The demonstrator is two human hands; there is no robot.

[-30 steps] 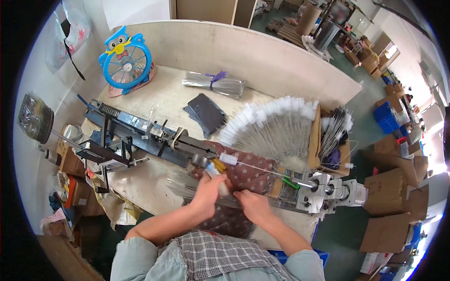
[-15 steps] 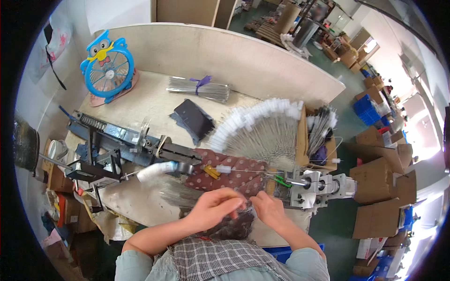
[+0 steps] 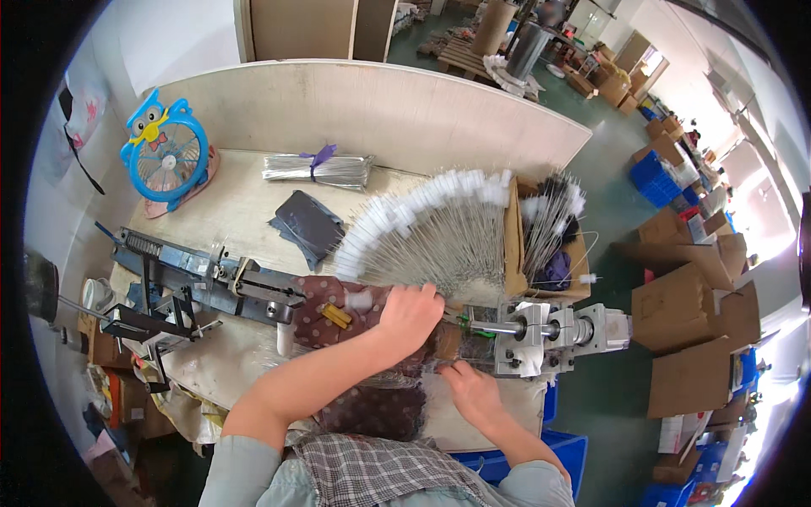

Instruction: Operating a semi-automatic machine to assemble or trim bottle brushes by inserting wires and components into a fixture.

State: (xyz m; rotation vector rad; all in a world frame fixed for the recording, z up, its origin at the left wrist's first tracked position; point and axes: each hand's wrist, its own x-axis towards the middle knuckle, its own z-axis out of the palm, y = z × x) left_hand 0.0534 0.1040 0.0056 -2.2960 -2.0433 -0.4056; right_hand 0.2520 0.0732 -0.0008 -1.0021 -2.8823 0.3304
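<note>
My left hand [image 3: 411,319] is closed, fingers curled, just left of the metal chuck jaws [image 3: 459,318]. It lies over the wire stem of a brush whose white bristle head [image 3: 359,300] shows beyond the wrist; the grip itself is hidden. Nearer me, my right hand [image 3: 473,391] pinches thumb and fingers together by the ends of a thin wire bundle [image 3: 390,378]; what it pinches is too small to make out. Under the left hand spreads a brown dotted cloth [image 3: 314,317], with yellow-handled pliers [image 3: 335,316] lying on it.
Many white-tipped wire brushes [image 3: 431,232] fan out behind the hands, beside a cardboard box [image 3: 513,241] of more brushes. A spindle machine [image 3: 549,334] stands at right, a long metal fixture [image 3: 211,275] at left. Farther back are a tied wire bundle [image 3: 338,171] and a blue fan [image 3: 169,160].
My left hand has moved forward, over the brush's stem near the chuck. The right hand has come slightly down and stays low, now apart from the left. The view has shifted.
</note>
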